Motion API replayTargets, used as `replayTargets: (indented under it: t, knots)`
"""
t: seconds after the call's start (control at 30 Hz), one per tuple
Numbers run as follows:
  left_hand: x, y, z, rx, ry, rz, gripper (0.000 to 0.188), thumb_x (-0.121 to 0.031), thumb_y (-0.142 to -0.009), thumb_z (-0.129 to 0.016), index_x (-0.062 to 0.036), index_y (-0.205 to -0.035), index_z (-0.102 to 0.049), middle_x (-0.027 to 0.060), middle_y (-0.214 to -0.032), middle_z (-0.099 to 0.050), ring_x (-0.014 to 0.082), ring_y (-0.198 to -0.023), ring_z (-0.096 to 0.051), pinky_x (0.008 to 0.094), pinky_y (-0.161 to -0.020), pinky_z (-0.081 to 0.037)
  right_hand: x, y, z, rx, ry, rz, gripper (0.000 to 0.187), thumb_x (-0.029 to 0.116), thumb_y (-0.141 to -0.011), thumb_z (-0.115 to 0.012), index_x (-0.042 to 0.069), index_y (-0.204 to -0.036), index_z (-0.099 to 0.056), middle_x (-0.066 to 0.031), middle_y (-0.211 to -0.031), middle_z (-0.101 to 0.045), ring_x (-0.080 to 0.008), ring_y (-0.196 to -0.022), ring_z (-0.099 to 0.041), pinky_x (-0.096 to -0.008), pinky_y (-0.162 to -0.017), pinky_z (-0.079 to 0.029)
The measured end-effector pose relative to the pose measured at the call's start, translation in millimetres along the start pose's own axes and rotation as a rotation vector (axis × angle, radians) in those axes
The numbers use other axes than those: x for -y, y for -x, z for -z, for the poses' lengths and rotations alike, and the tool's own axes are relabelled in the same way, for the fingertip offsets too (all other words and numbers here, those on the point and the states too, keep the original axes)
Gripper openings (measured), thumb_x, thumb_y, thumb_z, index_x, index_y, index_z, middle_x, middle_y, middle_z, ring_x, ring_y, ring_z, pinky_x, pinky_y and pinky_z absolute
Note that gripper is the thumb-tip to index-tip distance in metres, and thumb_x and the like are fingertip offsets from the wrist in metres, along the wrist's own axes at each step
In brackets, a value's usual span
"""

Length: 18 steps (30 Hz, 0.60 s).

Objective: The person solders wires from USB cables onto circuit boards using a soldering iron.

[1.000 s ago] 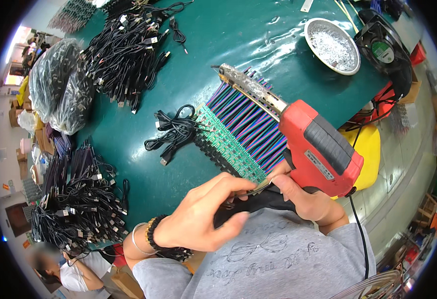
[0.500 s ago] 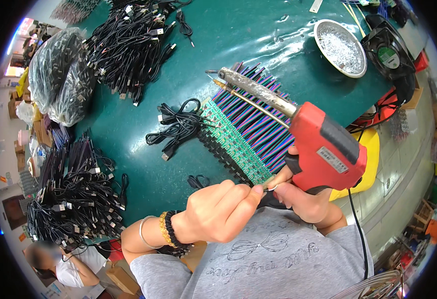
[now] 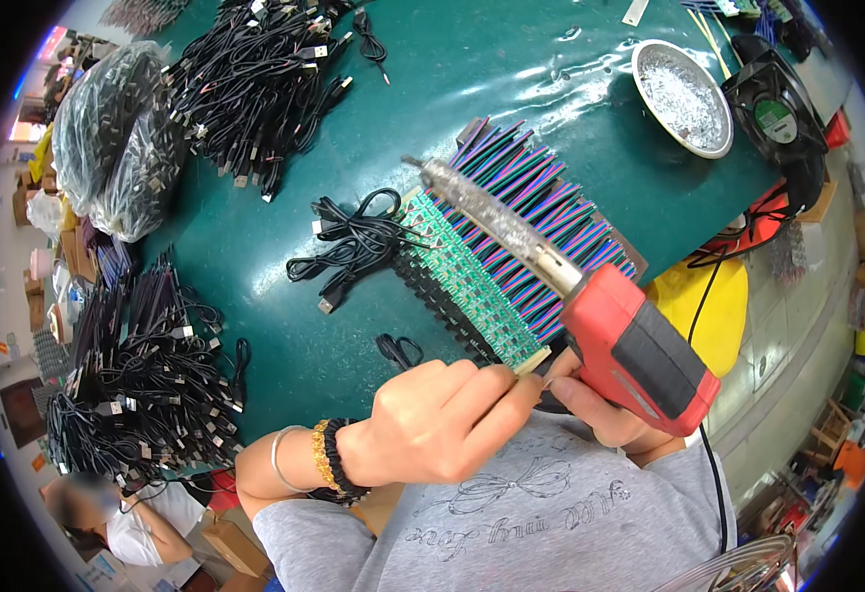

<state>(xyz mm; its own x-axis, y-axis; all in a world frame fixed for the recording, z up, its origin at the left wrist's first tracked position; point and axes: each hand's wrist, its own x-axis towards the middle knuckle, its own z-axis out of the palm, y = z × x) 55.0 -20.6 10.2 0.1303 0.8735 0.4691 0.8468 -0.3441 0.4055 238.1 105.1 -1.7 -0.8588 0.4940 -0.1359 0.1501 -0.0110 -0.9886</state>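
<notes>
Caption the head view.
Right hand holds a red soldering gun; left hand at the near end of green circuit boards.

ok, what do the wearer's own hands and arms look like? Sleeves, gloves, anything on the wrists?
No gloves. Left hand: thin pale bangle on the forearm, then a gold band and a black band at the wrist. Right hand: nothing seen worn. Both sleeves are short, plain grey.
</notes>
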Motion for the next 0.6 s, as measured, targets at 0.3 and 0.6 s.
replayTargets:
  t: [0.3,0.6]
  knots:
    - [5.8,6.8,-7.4,-0.068,0.210,0.076,0.020,-0.007,-0.067,-0.066,-0.0037,-0.087,-0.066,0.0029,-0.077,-0.061,0.0110,-0.057,-0.054,0.0255,-0.046,-0.037,-3.5,5.1,4.4,0.262,0.243,-0.108,0.020,-0.002,-0.085,-0.064,0.003,-0.103,-0.068,-0.0073,-0.100,-0.068,-0.0199,-0.087,-0.066,-0.0298,-0.081,-0.053]
    - [46.4,-2.2,9.2,-0.147,-0.074,0.430,0.014,-0.001,-0.076,-0.075,-0.0030,-0.086,-0.064,0.0085,-0.088,-0.061,0.0221,-0.060,-0.061,0.0328,-0.052,-0.048,-32.7,18.2,11.6,-0.063,0.353,0.342,0.061,0.000,-0.087,-0.058,-0.002,-0.142,-0.032,-0.0123,-0.076,-0.064,-0.0118,-0.049,-0.049,-0.0239,-0.050,-0.041]
